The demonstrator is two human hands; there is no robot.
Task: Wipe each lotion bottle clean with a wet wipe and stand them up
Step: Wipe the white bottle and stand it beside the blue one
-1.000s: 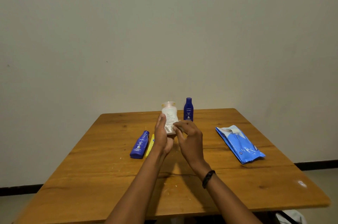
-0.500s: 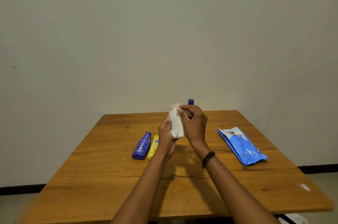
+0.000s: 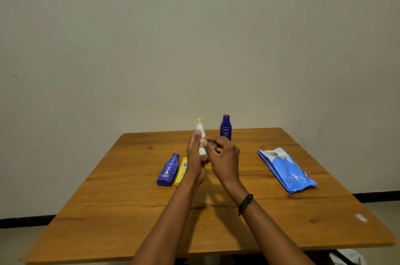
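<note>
Just left of the left hand, a dark blue plastic lotion bottle [image 3: 166, 170] marked NIVEA is lying flat on the brown wooden surface [image 3: 108, 210], its cap pointing away from the person. A slim yellow plastic bottle [image 3: 181, 171] is lying just beside it, its far end hidden behind the left hand; its blue logo is too small to read. The left hand [image 3: 194, 157] is gripping a white plastic lotion bottle with a pale cap [image 3: 199, 130], holding it upright above the surface. The right hand [image 3: 225, 156], fingers curled, is pinching a crumpled pale wet wipe [image 3: 211, 146] against that bottle's right side. A black band [image 3: 245, 203] is circling the right wrist. Just beyond the right hand, a second dark blue NIVEA bottle [image 3: 225, 127] is standing upright. Well right of the right hand, a blue plastic wipe pack [image 3: 285, 169] is lying flat, its print unreadable.
</note>
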